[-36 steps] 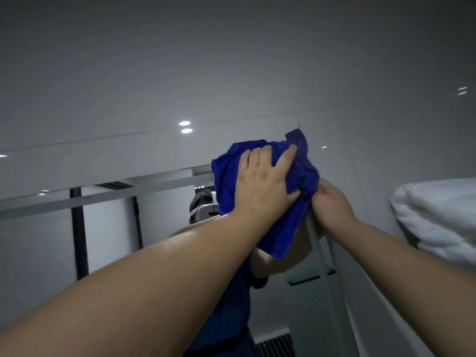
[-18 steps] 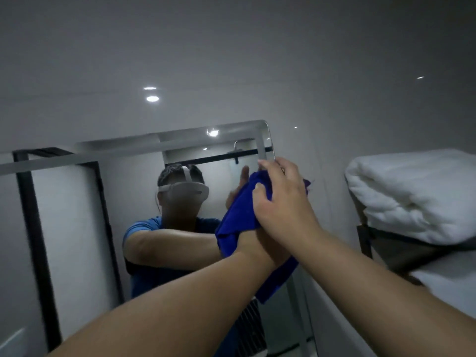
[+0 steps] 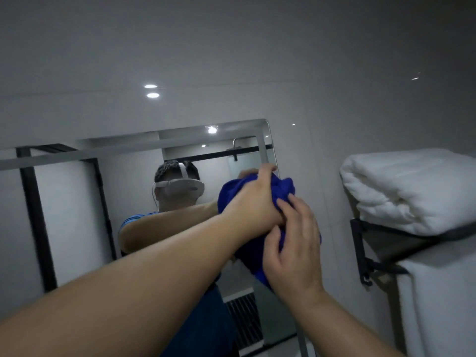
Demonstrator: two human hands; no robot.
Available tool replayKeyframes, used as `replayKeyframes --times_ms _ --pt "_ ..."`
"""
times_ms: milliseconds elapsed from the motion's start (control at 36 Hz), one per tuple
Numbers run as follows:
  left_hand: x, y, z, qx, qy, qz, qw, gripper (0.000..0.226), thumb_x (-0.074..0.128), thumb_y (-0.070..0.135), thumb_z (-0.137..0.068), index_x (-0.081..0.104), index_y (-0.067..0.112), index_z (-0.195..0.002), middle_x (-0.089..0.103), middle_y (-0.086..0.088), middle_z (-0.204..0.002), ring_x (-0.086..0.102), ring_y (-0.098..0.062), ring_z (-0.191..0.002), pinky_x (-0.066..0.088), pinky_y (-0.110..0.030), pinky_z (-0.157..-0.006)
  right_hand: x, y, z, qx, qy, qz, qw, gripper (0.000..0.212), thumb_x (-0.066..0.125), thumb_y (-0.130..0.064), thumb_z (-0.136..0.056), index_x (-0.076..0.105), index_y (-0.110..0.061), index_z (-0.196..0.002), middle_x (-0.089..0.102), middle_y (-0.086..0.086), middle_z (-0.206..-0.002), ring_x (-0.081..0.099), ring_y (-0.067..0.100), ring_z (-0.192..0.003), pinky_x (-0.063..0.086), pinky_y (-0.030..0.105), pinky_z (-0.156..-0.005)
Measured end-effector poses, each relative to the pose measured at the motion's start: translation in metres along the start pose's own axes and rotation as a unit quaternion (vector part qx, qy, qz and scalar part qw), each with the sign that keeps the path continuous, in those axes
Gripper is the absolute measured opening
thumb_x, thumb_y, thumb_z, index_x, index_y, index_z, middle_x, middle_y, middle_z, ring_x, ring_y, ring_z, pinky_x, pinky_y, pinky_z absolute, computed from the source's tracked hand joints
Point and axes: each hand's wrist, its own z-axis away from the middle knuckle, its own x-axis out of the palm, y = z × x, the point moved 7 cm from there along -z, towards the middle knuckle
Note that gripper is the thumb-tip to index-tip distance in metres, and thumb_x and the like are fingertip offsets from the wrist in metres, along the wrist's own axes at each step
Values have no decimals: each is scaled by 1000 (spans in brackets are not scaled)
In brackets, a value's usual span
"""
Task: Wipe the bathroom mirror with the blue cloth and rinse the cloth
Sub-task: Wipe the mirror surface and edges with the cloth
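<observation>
Light level: dim, cool grey throughout.
Sources: two round spots [image 3: 153,95] glaring off the glossy wall [image 3: 231,47]; a third spot [image 3: 212,129] reflected in the mirror [image 3: 72,202].
Shadows: soft, none hard-edged; deepest under the shelf [image 3: 381,243].
Sharpness: my left hand [image 3: 253,202], right hand [image 3: 293,243] and the blue cloth [image 3: 280,186] slightly soft; black frame [image 3: 36,215] at left smeared.
Edges: wide-angle bending, lines tilted.
White towels [image 3: 407,189]: palest area, little detail.
</observation>
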Motion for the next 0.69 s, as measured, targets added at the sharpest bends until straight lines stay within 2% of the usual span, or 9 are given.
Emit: replayKeyframes --times_ms 56,111,194,278,389,444,528,611,694 --pt "-6 -9 -7 -34 13 17 999 42 68 27 -91 52 12 -127 66 -9 -112 60 -20 -88 48 -29 -69 4 -5 -7 29 -14 20 999 62 37 -38 -103 29 -27 -163 20 -2 -174 14 19 -162 22 57 -130" --pt "-15 -23 -9 -111 18 48 992 38 66 43 -92 65 9 -109 68 -6 -94 63 -20 -80 52 -31 -65 7 -13 -9 52 -35 71 995 73 41 -47 -102 12 -34 -167 1 -3 -178 -6 21 -165 6 56 -133" --pt "-37 -45 -6 -198 76 106 972 46 59 55 -89 68 12 -101 70 -8 -94 67 -26 -83 57 -34 -73 11 -23 -7 51 -57 97 992 86 50 -59 -99 0 -44 -167 -15 -4 -177 -12 24 -164 1 57 -132" --pt "-38 -55 -1 -254 17 194 947 46 59 57 -88 66 15 -104 73 -12 -103 72 -33 -92 63 -42 -80 30 -26 4 61 -98 39 993 95 53 -64 -97 -12 -48 -164 -19 -9 -175 -7 23 -164 9 55 -131" --pt "-26 -39 10 -245 -154 355 889 25 53 28 -103 66 8 -111 78 -19 -112 76 -32 -108 61 -50 -98 49 -10 -1 104 -82 -55 990 94 63 -25 -97 1 -48 -165 -6 -8 -176 23 28 -160 43 44 -119" --pt "-35 -44 11 -232 -149 313 909 28 59 32 -103 65 6 -112 78 -20 -107 78 -33 -98 63 -48 -93 49 -4 -12 108 -72 -41 991 95 60 -10 -93 10 -47 -164 -3 -8 -176 30 30 -157 47 48 -116" --pt "-63 -55 14 -195 -93 135 967 53 62 59 -97 67 7 -106 80 -15 -82 79 -29 -70 67 -42 -78 46 1 -39 109 -49 -46 992 95 61 -5 -88 20 -50 -161 1 -12 -176 32 31 -156 46 57 -116" --pt "-84 -66 20 -83 28 -37 995 58 50 74 -95 68 19 -89 77 1 -70 75 -21 -66 63 -39 -71 51 -10 -69 93 -51 -68 992 80 69 -41 -87 30 -49 -157 6 -5 -175 27 36 -158 36 62 -122" --pt "-92 -93 33 -44 153 -100 982 49 43 73 -95 56 26 -83 64 8 -77 62 -22 -76 49 -39 -69 62 -27 -91 115 -80 -116 983 71 48 -52 -80 43 -32 -148 14 8 -173 8 38 -161 13 60 -129"
